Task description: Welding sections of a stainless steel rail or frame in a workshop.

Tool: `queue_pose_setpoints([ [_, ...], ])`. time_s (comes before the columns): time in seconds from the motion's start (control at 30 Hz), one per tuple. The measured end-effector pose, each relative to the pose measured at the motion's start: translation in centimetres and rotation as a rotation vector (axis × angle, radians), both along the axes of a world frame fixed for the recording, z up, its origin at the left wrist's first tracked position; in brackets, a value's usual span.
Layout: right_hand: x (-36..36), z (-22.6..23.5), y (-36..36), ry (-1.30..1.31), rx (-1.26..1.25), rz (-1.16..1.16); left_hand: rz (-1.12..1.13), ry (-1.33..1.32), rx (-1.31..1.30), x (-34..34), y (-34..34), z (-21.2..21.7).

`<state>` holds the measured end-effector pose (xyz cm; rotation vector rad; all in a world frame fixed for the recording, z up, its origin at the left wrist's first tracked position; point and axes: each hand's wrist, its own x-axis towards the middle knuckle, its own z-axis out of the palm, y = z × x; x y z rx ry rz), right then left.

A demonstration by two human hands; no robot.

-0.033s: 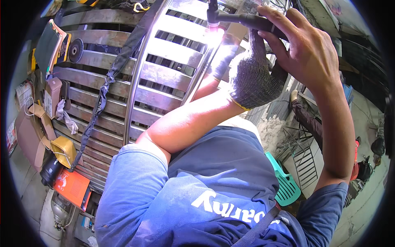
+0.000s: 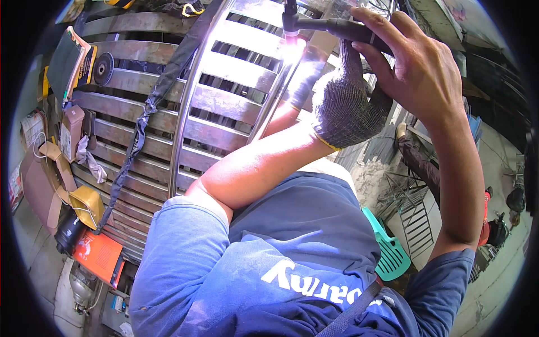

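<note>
My bare right hand (image 2: 424,73) is closed around the black handle of a welding torch (image 2: 331,25). The torch's pale nozzle points down at a shiny metal tube (image 2: 275,95), where a white-violet arc glares and washes out the contact spot. My left hand (image 2: 348,106), in a dark knitted glove, sits just below the torch handle. One gloved finger stretches up to the handle and others stand apart from it; I see nothing held in them. A slatted metal panel (image 2: 224,104) with shiny rails lies under the arc.
A black cable sleeve (image 2: 137,135) crosses the slats. At left are a grinding disc (image 2: 103,69), a yellow container (image 2: 86,205), a black bottle (image 2: 70,233) and an orange box (image 2: 100,255). At right are a turquoise plastic seat (image 2: 390,255) and another person's trouser leg (image 2: 421,163).
</note>
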<state>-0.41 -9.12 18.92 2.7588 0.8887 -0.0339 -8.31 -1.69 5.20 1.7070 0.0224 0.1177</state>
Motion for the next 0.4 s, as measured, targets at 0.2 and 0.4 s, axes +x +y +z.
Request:
queue_pose_setpoints([
  [0.2, 0.0, 0.5, 0.1, 0.029, -0.078, -0.035, 0.041, -0.181, 0.092, 0.2, 0.0, -0.9],
  [0.4, 0.4, 0.4, -0.6, 0.084, -0.027, -0.019, 0.064, -0.271, 0.123, 0.5, -0.1, -1.5],
])
